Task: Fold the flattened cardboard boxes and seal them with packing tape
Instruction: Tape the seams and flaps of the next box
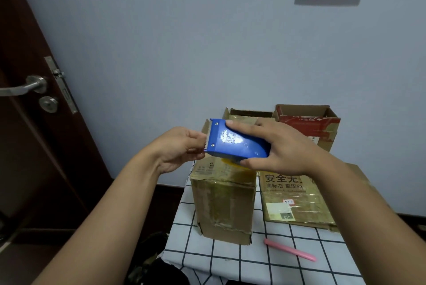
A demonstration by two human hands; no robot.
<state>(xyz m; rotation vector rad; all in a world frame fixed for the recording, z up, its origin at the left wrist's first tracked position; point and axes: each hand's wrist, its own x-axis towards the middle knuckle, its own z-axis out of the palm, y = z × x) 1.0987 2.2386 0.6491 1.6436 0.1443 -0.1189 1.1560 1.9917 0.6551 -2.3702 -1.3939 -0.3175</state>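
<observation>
My right hand [279, 146] grips a blue tape dispenser [235, 141] in the air above an upright brown cardboard box [223, 201] on the table. Yellowish tape shows under the dispenser. My left hand [178, 148] pinches at the dispenser's toothed cutter end, where the tape's free end is; the tape itself is hard to make out there. A flattened box [297, 201] with printed characters lies to the right, partly under my right forearm.
The table carries a white cloth with a black grid [230, 261]. A pink pen-like stick [290, 250] lies on it near the front. An open red-and-brown box [306, 123] and another open box [244, 115] stand at the back. A dark door [34, 123] is left.
</observation>
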